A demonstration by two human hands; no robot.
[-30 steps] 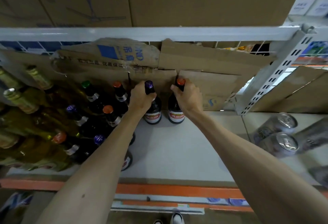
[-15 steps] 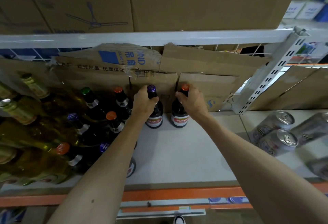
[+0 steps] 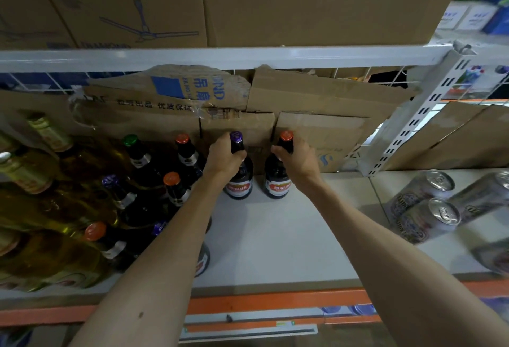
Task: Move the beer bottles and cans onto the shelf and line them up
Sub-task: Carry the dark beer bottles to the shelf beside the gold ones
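Observation:
Two dark beer bottles stand side by side at the back of the grey shelf (image 3: pixel 275 239), against cardboard. My left hand (image 3: pixel 224 158) grips the neck of the purple-capped bottle (image 3: pixel 239 181). My right hand (image 3: pixel 296 162) grips the neck of the orange-capped bottle (image 3: pixel 276 181). Both bottles rest upright on the shelf, red-and-white labels facing me. More dark bottles (image 3: pixel 176 189) with orange, purple and green caps stand in rows to the left. Silver cans (image 3: pixel 429 217) stand on the neighbouring shelf to the right.
Tall yellow-green bottles (image 3: pixel 41 209) fill the far left. Torn cardboard sheets (image 3: pixel 316 115) line the shelf back. A white perforated upright (image 3: pixel 421 118) divides the shelves. Large cardboard boxes (image 3: pixel 303 0) sit on the shelf above. An orange rail (image 3: pixel 275 300) edges the front.
The view has shifted slightly downward and closer. Both hands stay on the two bottle necks at the back of the shelf; the bottles have barely moved.

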